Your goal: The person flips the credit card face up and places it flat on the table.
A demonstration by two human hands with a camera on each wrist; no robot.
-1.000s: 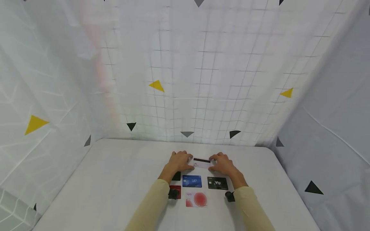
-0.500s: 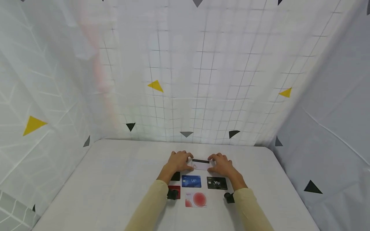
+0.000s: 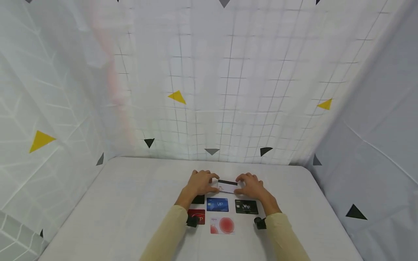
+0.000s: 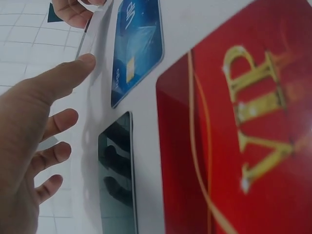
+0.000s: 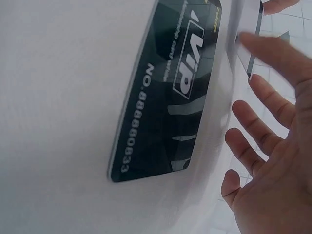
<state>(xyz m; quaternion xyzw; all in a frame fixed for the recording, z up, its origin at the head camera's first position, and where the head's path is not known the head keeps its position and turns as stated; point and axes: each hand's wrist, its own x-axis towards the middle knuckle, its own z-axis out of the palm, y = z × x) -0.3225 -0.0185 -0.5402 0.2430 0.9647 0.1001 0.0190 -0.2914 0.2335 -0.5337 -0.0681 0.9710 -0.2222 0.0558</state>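
A white card with a black stripe is between my two hands, towards the far side of the white table. My left hand holds its left end, thumb at the near corner and forefinger at the far one. At the right end, my right hand holds it the same way. In the right wrist view, the thumb and forefinger of the right hand are right at the card's edges, the other fingers spread. A blue VIP card and a black Vip card lie just nearer.
A dark card lies partly hidden under the left wrist. Nearer are a red VIP card and a white card with red circles. White sheeting with grid lines closes off the table's far side.
The striped card has shifted slightly towards me, with both hands still at its ends. My left forearm has moved a little left, uncovering more of the red card.
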